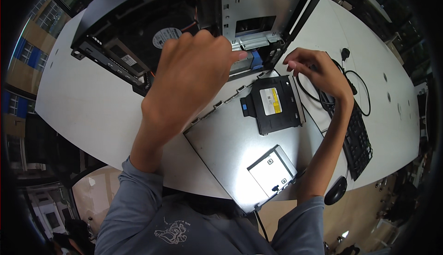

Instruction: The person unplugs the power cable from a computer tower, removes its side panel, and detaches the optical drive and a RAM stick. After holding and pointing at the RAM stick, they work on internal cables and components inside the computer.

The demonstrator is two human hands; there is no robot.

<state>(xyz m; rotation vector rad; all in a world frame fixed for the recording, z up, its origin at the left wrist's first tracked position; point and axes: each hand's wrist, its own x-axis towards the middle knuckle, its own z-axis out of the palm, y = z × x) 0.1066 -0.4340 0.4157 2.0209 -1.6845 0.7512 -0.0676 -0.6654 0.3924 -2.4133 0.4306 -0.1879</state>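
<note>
An opened computer case (263,6) lies across the far side of the desk, its inside facing me. My left hand (194,66) is over its lower edge, knuckles up and fingers curled under. The thumb points right, towards a drive in a blue holder (254,59) inside the case. What those fingers hold, if anything, is hidden. Just right of the case, my right hand (323,72) is raised with loosely bent fingers, thumb apart, nothing visible between them. Between my arms a black optical drive (274,105) rests on the flat metal side panel (212,139).
A metal drive bracket (288,162) lies on the panel's near corner. To the right are a black keyboard (359,139), a mouse (336,190) at the desk edge and a looped black cable (364,86). The white desk (78,102) stretches to both sides.
</note>
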